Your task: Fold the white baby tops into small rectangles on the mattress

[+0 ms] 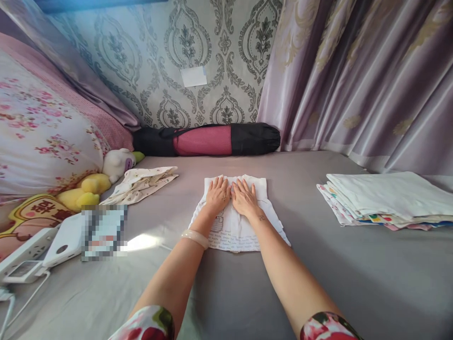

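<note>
A wide flat surface of grey fabric [354, 278] is seen under all the things. It is bordered at its far right by a shiny mauve curtain with gold motifs [318, 71], and beyond its far edge by a grey wall with dark ornamental pattern [222, 42]. The far left corner is occupied by a bulging white fabric with pink flowers [46, 118]. Along the far edge, a long black and pink cylindrical bag [203, 140] is laid. Near the right edge, a folded stack of white and coloured cloths [385, 193] is placed.

In the middle of the surface, well apart from the stack, a white fabric garment with small printed lettering [231, 233] is spread flat. Toward the left edge, a crumpled cream cloth with small print [143, 183] is put down, and beside it a yellow plush toy [83, 193] and a white plush toy [115, 163] are seen. Nearer, a white rectangular device [65, 241] is rested by a white power strip [26, 250].

The garment's upper part is touched by the left hand [217, 197] and the right hand [245, 197], side by side, palms down. Both grips are released, with the fingers extended. A pale, smooth bangle [195, 239] is worn on the left wrist.
</note>
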`<state>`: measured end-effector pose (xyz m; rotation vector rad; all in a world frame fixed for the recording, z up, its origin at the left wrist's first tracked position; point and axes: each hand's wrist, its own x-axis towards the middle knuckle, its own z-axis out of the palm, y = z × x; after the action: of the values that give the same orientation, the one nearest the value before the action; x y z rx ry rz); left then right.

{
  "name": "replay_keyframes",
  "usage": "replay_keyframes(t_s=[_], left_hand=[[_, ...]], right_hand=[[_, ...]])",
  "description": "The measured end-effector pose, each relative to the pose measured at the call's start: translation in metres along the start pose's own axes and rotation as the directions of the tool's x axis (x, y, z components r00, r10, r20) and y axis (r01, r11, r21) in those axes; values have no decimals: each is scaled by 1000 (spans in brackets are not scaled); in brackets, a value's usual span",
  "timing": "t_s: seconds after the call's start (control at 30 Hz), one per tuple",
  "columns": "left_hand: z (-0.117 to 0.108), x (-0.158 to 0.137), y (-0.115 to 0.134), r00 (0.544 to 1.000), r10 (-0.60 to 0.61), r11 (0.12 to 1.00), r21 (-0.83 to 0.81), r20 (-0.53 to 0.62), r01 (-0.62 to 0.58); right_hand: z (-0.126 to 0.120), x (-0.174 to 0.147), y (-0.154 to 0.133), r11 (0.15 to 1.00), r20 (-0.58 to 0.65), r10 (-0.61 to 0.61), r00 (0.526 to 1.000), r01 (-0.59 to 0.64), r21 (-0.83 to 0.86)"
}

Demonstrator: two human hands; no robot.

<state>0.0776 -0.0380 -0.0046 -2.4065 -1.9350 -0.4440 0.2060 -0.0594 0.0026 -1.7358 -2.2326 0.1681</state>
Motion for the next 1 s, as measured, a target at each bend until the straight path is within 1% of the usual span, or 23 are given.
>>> replay_keyframes(t_s=[0.17, 0.27, 0.33, 0.43, 0.53, 0.6, 0.8, 0.9, 1.0], left_hand=[[4, 0, -6, 997, -25, 998, 61, 67, 21], [1, 3, -10, 995, 11, 999, 52, 97, -16], [-1, 5, -14, 993, 14, 999, 38, 117, -18], [-4, 8, -24, 990, -51, 997, 65, 133, 43], [-4, 9, -37, 986, -85, 993, 91, 142, 72], [-3, 10, -44, 987, -63, 995, 85, 148, 51], [-4, 12, -55, 983, -7, 999, 39, 183, 0], [-9, 12, -52, 984, 16, 995, 97, 175, -33], [-15, 7, -41, 996, 29, 977, 207, 86, -46]], right_hand=[[1, 2, 1, 999, 65, 34, 997, -33, -16], [1, 3, 1, 999, 64, 37, 997, -36, -15], [1, 3, 1, 999, 70, 41, 997, -41, 1], [0, 4, 2, 997, 78, 68, 995, -70, 28], [0, 3, 3, 991, 37, 135, 990, -135, 18], [1, 1, 4, 987, 23, 162, 986, -162, 8], [5, 1, 6, 984, 51, 177, 983, -177, 6], [6, 2, 7, 986, 39, 168, 985, -168, 4], [7, 2, 7, 987, 30, 163, 986, -163, 0]])
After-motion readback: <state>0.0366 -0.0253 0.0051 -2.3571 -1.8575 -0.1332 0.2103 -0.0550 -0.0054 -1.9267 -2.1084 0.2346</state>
